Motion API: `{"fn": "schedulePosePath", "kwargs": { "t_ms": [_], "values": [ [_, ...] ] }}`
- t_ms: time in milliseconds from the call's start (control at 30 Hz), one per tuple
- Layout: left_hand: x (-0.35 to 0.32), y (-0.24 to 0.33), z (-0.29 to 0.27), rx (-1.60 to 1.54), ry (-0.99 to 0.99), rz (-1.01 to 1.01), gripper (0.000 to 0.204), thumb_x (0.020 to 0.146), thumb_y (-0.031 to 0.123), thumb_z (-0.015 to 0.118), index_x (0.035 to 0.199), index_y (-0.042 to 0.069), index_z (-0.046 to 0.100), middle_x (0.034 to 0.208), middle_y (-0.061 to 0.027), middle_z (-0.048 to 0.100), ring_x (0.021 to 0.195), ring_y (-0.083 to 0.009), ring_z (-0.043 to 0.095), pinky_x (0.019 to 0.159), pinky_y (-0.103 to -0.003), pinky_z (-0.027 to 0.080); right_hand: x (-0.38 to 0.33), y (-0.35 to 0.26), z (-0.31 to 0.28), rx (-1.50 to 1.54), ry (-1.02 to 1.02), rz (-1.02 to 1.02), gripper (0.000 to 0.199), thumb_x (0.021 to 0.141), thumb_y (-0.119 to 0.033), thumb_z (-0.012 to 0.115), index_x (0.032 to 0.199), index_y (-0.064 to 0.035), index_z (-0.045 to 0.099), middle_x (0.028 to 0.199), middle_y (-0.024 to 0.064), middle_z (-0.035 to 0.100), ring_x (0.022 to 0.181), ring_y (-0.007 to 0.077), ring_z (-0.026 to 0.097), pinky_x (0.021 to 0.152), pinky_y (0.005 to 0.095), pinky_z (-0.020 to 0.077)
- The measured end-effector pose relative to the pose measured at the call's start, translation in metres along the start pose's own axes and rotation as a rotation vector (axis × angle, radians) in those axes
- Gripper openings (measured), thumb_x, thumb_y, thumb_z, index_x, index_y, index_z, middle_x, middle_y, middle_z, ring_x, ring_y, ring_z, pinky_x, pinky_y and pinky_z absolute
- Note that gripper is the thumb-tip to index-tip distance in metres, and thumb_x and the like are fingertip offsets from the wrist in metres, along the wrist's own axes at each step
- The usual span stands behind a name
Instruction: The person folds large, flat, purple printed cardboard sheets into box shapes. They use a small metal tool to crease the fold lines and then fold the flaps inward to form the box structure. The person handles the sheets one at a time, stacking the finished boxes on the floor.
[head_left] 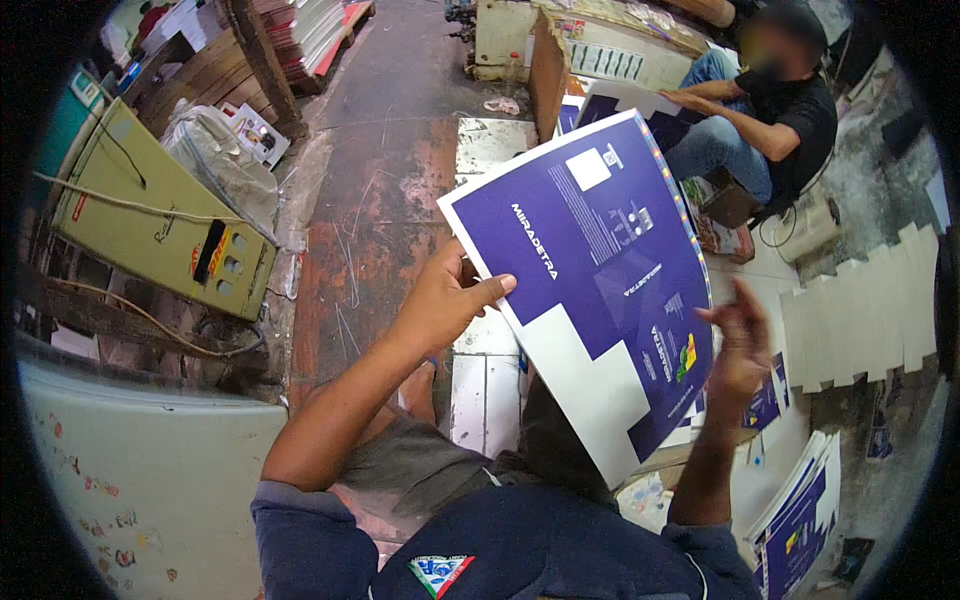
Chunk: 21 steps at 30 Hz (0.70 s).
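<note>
We hold a large printed sheet up in front of us, tilted, its top corner away from us and its lower corner down near our lap. It is deep blue with small white print, a white square label near the top, a stepped white patch along the lower left, a small green and yellow mark near the right side and a thin multicoloured strip down the right edge. Our left hand clasps the left edge, the thumb lying on the printed face and the fingers behind the sheet, so that grip is closed on the sheet. Our right hand stands at the right edge with the fingers spread and loosely curled; we cannot tell whether it pinches the sheet or only touches it. Down at the lower right lies a stack of like blue sheets, fanned a little. To the right a row of plain white cards overlaps stepwise on the floor. Beyond our sheet another person in a dark shirt and jeans sits with a further blue sheet in hand. At the left stands an olive-green cabinet with a dark slot, round buttons and a small red label, a cord lying across it.
</note>
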<state>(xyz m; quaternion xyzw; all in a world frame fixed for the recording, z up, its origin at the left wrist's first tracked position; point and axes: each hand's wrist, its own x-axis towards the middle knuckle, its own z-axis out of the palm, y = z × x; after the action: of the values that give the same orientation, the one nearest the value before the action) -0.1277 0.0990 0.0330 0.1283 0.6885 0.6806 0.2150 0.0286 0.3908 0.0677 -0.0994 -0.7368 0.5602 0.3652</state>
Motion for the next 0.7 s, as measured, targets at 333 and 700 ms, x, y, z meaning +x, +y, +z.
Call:
{"fn": "schedulePosePath", "kwargs": {
  "t_ms": [333,700],
  "values": [
    [-0.009,0.003,-0.007,0.054,-0.01,-0.027,0.045,0.084,0.024,0.078,0.116,0.001,0.055,0.09,-0.0113,0.071,0.074,-0.0157,0.068,0.058,-0.025,0.05,-0.023,-0.025,0.104,-0.278,-0.605,-0.38,0.02,0.08,0.0,0.071,0.1,-0.0043,0.072,0.087,0.0112,0.072,0.078,0.0266,0.071,0.093,0.0437,0.0543],
    [-0.011,0.005,-0.009,0.006,-0.027,-0.102,0.037,0.084,0.014,0.078,0.113,0.002,0.057,0.099,-0.009,0.069,0.083,-0.0145,0.067,0.066,-0.028,0.057,-0.021,-0.033,0.107,-0.243,-0.624,-0.314,0.017,0.08,-0.003,0.073,0.096,-0.0055,0.073,0.088,0.0112,0.073,0.078,0.0274,0.072,0.091,0.0454,0.0544]
  ]
}}
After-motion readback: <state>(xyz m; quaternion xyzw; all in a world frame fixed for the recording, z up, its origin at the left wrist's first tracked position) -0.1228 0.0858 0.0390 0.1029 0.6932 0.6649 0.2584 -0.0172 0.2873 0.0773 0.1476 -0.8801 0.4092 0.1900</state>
